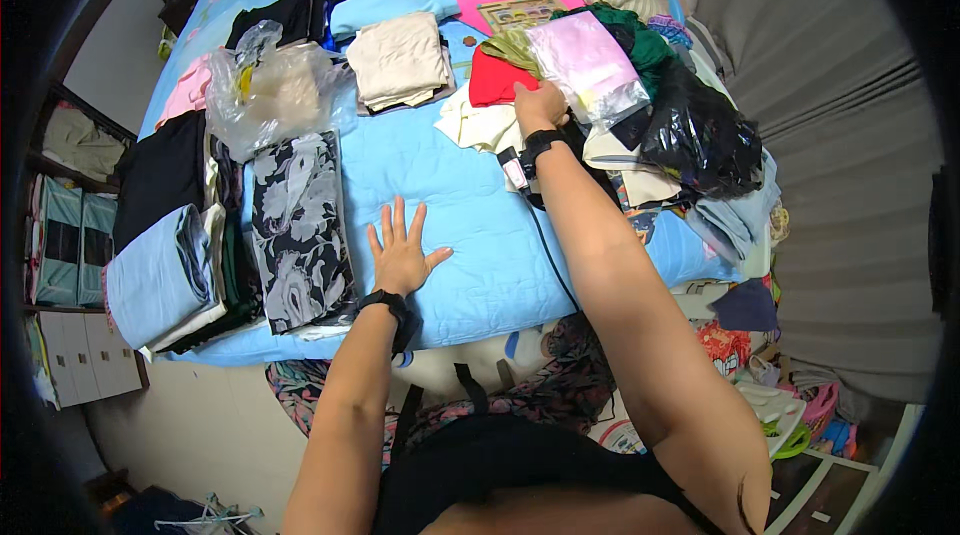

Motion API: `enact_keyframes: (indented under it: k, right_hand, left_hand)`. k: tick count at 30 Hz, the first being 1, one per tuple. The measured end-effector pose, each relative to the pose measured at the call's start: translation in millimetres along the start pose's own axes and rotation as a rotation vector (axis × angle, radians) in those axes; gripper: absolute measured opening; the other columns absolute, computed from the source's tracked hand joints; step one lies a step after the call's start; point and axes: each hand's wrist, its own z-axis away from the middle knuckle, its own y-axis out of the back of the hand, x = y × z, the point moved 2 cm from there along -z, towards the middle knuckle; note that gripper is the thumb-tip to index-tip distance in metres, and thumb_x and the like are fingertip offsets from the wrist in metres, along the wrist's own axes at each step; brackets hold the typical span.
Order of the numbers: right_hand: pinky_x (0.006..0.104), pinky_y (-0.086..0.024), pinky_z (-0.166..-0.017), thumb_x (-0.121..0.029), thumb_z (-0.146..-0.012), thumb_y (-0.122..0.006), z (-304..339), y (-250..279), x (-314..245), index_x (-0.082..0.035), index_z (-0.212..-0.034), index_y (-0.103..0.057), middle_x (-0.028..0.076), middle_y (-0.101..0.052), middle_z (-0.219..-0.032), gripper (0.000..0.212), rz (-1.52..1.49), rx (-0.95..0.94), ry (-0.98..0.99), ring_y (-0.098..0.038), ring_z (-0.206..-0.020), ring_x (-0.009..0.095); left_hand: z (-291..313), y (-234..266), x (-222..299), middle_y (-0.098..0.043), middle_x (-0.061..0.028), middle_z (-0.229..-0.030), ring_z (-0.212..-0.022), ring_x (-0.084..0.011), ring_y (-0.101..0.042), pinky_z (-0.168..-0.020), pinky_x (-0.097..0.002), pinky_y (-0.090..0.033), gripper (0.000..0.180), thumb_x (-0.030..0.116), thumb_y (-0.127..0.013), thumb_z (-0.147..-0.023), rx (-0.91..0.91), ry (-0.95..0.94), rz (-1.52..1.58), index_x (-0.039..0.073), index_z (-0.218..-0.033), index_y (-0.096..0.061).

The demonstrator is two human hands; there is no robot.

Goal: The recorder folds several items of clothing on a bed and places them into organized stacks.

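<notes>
My left hand (402,253) lies flat on the light blue quilt (450,285), fingers spread and nothing in it. Farther off to the right, my right hand (540,107) is closed at the edge of a red cloth garment (495,78); part of its grip is hidden. An olive cloth (512,49) touches the red one from above, and cream fabric (478,125) lies below it. Just right of that hand is a pink item in a clear plastic bag (590,60). A folded black-and-grey floral cloth (300,225) lies left of my left hand.
Folded clothes, light blue (165,265) and black (160,175), line the bed's left side. A clear plastic bag (270,95) and a beige folded stack (400,60) lie farther back. At right are a black plastic bag (700,130) and a grey curtain (830,135). A dark cable (550,255) crosses the quilt.
</notes>
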Motion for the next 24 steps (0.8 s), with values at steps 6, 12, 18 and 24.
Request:
enact_keyframes:
  k: [6,12,18,24]
  right_hand:
    - [0.0441,-0.041,-0.087,-0.036,-0.071,-0.077,0.9,13.6,3.5,-0.015,-0.074,-0.07,0.008,-0.064,-0.104,0.022,0.061,0.248,0.156,-0.056,-0.103,0.032]
    - [0.0417,-0.046,-0.075,-0.022,-0.073,-0.078,20.0,36.6,-11.4,-0.008,-0.075,-0.066,0.01,-0.066,-0.082,0.019,-0.261,-0.014,0.055,-0.062,-0.08,0.028]
    - [0.0366,-0.054,-0.077,-0.011,-0.094,-0.057,110.6,75.6,15.6,0.001,-0.099,-0.06,0.011,-0.064,-0.103,0.014,-1.211,-0.561,-0.089,-0.062,-0.091,0.02]
    - [0.0403,-0.05,-0.095,-0.011,-0.097,-0.052,232.3,105.9,96.1,0.001,-0.106,-0.053,0.014,-0.061,-0.115,0.015,-1.202,-0.851,-0.129,-0.061,-0.106,0.025]
  left_hand:
    - [-2.4,0.3,1.5,-0.002,-0.0171,-0.159,-0.146,-0.0376,0.001,-0.111,-0.0622,0.0,0.093,0.069,-0.054,-0.081,-0.006,-0.021,0.016,0.022,-0.152,-0.018]
    - [2.6,-1.5,-4.7,-0.002,-0.0123,-0.16,-0.147,-0.034,0.001,-0.114,-0.0579,0.001,0.093,0.069,-0.057,-0.079,-0.013,0.017,0.03,0.026,-0.152,-0.019]
    - [4.4,-4.2,-3.7,-0.004,-0.0145,-0.159,-0.146,-0.0363,-0.002,-0.111,-0.0627,0.0,0.094,0.072,-0.053,-0.079,0.012,-0.019,0.018,0.023,-0.152,-0.02]
    - [9.2,2.3,-7.6,-0.011,-0.015,-0.158,-0.146,-0.0355,-0.008,-0.112,-0.0605,-0.004,0.09,0.066,-0.06,-0.078,0.045,-0.047,0.063,0.023,-0.15,-0.027]
